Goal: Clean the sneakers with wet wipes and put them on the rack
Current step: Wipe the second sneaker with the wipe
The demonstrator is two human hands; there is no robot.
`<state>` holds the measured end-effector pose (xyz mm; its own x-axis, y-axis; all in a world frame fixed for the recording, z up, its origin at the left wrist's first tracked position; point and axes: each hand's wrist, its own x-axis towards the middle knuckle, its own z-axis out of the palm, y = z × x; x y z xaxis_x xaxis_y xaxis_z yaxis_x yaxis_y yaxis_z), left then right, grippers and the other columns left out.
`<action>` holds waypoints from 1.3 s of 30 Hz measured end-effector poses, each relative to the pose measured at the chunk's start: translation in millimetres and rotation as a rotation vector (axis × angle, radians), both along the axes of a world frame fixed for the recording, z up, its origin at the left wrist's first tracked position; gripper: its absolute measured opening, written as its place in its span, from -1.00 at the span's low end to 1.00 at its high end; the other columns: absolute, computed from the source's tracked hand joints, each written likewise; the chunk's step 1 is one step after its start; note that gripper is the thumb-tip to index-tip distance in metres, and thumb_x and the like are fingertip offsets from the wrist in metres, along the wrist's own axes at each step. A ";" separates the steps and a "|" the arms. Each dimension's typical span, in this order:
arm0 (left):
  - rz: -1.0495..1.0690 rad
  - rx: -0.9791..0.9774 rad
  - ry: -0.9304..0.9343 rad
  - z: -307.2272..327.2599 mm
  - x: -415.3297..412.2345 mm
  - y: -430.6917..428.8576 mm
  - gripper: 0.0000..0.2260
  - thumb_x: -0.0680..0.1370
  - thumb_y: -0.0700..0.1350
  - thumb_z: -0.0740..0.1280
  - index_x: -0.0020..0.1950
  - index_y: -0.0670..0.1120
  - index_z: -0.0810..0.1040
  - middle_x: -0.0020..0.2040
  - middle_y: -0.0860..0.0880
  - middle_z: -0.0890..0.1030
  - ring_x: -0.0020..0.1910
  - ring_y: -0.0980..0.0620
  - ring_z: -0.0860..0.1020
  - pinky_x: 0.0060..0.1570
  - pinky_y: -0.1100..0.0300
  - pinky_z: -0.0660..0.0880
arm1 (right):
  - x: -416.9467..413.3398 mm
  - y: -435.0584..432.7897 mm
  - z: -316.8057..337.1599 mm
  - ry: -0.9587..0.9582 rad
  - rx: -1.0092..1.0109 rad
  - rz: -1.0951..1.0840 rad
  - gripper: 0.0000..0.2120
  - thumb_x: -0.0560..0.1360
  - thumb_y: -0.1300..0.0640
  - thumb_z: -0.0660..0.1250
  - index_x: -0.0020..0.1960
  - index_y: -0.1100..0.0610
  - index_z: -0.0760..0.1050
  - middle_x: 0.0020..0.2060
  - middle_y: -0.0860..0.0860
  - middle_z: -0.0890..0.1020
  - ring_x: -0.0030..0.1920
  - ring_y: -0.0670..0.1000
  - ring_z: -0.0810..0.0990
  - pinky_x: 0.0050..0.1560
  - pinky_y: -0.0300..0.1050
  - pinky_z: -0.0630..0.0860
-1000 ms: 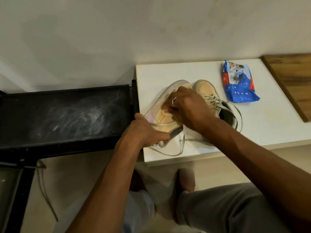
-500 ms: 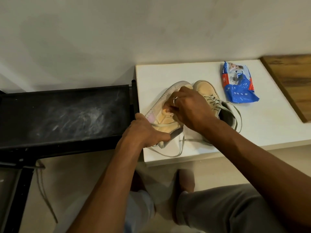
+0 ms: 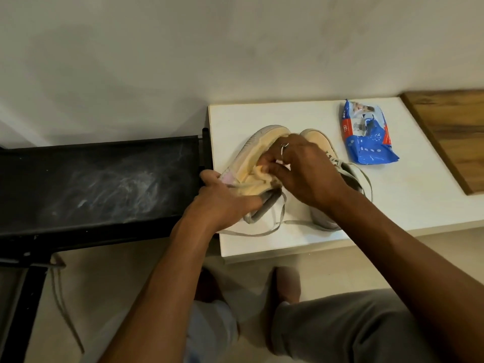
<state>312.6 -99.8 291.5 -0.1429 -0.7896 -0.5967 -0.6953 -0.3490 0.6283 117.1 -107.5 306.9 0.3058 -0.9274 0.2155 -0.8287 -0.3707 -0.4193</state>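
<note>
Gripping the heel end of the tilted sneaker (image 3: 262,145), the left hand (image 3: 222,203) curls its fingers round the collar and holds the shoe on its side, sole facing left, on the white tabletop (image 3: 406,205). The right hand (image 3: 306,174), with a ring (image 3: 284,148) on one finger, bends its fingertips onto the peach upper and pinches it; whether a wipe lies under them cannot be told. The second sneaker (image 3: 318,137) stands upright just right of the first. Farther right lies a blue wipes pack (image 3: 366,142); its label print is too small to read. The black rack (image 3: 91,184) adjoins the tabletop's left edge.
</note>
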 end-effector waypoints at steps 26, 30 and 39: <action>0.252 -1.115 0.549 31.2 -2.9 1.7 -0.28 0.33 -0.20 0.52 0.43 -0.26 0.32 0.37 -0.21 0.35 0.38 -0.15 0.39 0.23 0.08 0.53 | 25.4 16.8 39.3 -0.664 0.002 -0.051 -0.93 0.58 0.18 0.37 0.03 0.09 0.62 -0.07 -0.11 0.67 -0.01 0.05 0.63 -0.07 0.11 0.55; 0.138 -1.085 0.643 33.5 -8.8 1.2 -0.27 0.36 -0.25 0.54 0.44 -0.33 0.26 0.37 -0.23 0.37 0.38 -0.14 0.41 0.30 0.02 0.48 | 28.2 22.7 54.6 -0.611 -0.091 0.030 -0.95 0.57 0.20 0.37 0.00 0.08 0.60 -0.09 -0.12 0.64 -0.06 -0.03 0.61 -0.16 -0.10 0.52; 0.109 -1.050 0.708 34.5 -22.6 4.5 -0.26 0.38 -0.32 0.51 0.47 -0.31 0.22 0.34 -0.23 0.40 0.33 -0.18 0.44 0.30 -0.05 0.47 | 22.1 33.4 73.5 -0.314 -0.182 0.016 -0.93 0.54 0.15 0.43 0.00 0.05 0.67 -0.10 -0.09 0.65 -0.09 -0.16 0.58 -0.07 -0.37 0.43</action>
<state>290.0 -95.3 326.0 -0.0778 -0.8623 0.5004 -0.0951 0.5061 0.8572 139.2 -74.2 380.4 0.2126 -0.8607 0.4626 -0.6634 -0.4747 -0.5784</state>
